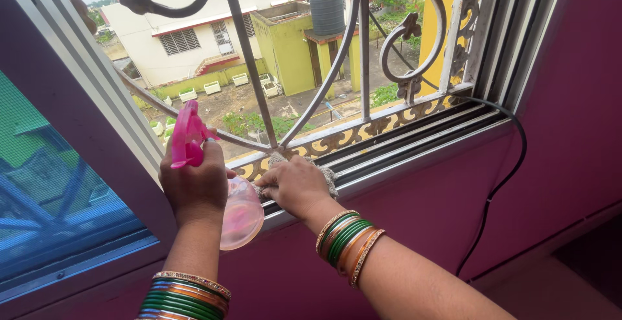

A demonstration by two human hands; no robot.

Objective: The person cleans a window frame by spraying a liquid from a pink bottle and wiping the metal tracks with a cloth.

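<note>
My left hand (194, 184) grips a clear spray bottle (241, 216) with a pink trigger head (186, 135), held upright in front of the window sill. Close to its right, my right hand (295, 185) presses a grey cloth (327, 177) down onto the metal window track (402, 145) at the base of the iron grille (259, 93). Both wrists carry several green and gold bangles.
The sliding window frame (84, 93) with blue mesh stands at the left. A black cable (502, 177) hangs from the track down the magenta wall (570, 125). Beyond the grille are buildings and a yard far below.
</note>
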